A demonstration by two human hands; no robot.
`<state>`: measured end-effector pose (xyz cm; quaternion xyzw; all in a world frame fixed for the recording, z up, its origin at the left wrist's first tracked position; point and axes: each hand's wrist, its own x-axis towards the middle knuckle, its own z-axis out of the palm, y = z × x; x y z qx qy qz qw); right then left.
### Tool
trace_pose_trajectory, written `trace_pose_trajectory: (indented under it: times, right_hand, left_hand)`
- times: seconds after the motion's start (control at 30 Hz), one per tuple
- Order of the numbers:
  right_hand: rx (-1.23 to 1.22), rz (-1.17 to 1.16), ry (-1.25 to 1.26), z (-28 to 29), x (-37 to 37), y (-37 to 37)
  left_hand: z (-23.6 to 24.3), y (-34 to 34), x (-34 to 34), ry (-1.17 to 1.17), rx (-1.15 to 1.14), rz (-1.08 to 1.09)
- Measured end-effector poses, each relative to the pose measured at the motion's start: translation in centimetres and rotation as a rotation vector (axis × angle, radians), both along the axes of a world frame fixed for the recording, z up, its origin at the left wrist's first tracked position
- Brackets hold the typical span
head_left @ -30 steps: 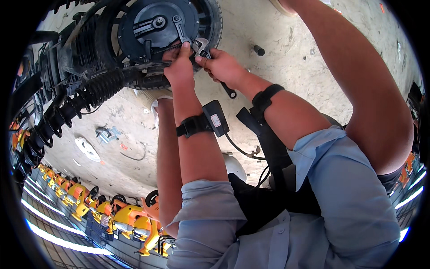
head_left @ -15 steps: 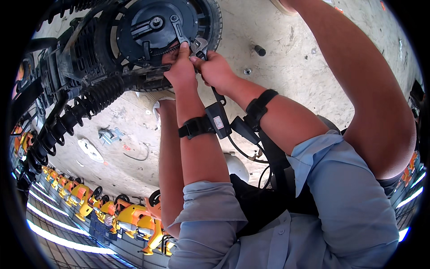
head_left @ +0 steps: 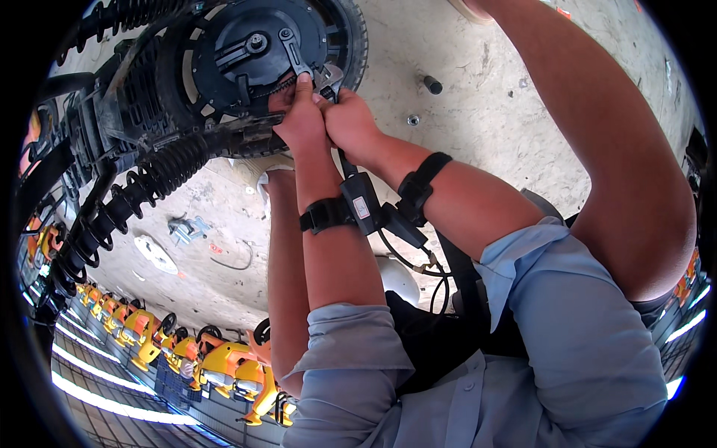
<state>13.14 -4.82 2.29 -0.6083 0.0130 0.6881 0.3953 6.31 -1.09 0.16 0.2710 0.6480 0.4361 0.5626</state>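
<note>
A wheel (head_left: 216,48) with a dark drum hub lies at the upper left. From the hub a grey brake lever arm (head_left: 292,52) runs down to my left hand (head_left: 302,123). Its thumb presses on the arm's lower end and the curled fingers are partly hidden, beside a spring (head_left: 275,87) on a rod. My right hand (head_left: 351,123) is closed round an adjustable wrench (head_left: 331,77), whose jaw shows close to the arm's end. The hands touch or nearly touch, and the wrench's handle is hidden in the right one.
A black coil shock absorber (head_left: 142,183) slants below the wheel. On the concrete floor lie a black cylinder (head_left: 432,84), a nut (head_left: 413,119), a metal clamp-like part (head_left: 188,229) and a white plate-like piece (head_left: 156,254). Yellow and orange ride-on vehicles (head_left: 224,362) stand in a row at lower left.
My right hand has shifted slightly left and turned, bringing it closer to my left hand. The wrench jaw has moved a little left with it. My left hand keeps its hold.
</note>
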Motion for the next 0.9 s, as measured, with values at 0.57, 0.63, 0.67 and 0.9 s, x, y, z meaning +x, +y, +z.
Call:
trace_pose_trajectory:
  times: [0.57,0.63,0.67,0.9]
  right_hand:
    - [-0.016,-0.174,0.220,0.5,-0.3,0.6]
    - [-0.023,-0.193,0.273,0.4,-0.2,0.4]
    - [-0.018,-0.193,0.274,-0.2,0.1,0.4]
    - [-0.008,-0.240,0.402,-0.5,0.6,0.4]
  left_hand:
    - [1.3,0.2,-0.2,-0.015,-0.104,0.023]
    - [1.3,0.2,0.1,-0.032,-0.093,0.066]
    - [1.4,0.3,0.6,-0.052,-0.103,0.068]
    - [1.3,0.4,0.4,0.004,-0.145,0.018]
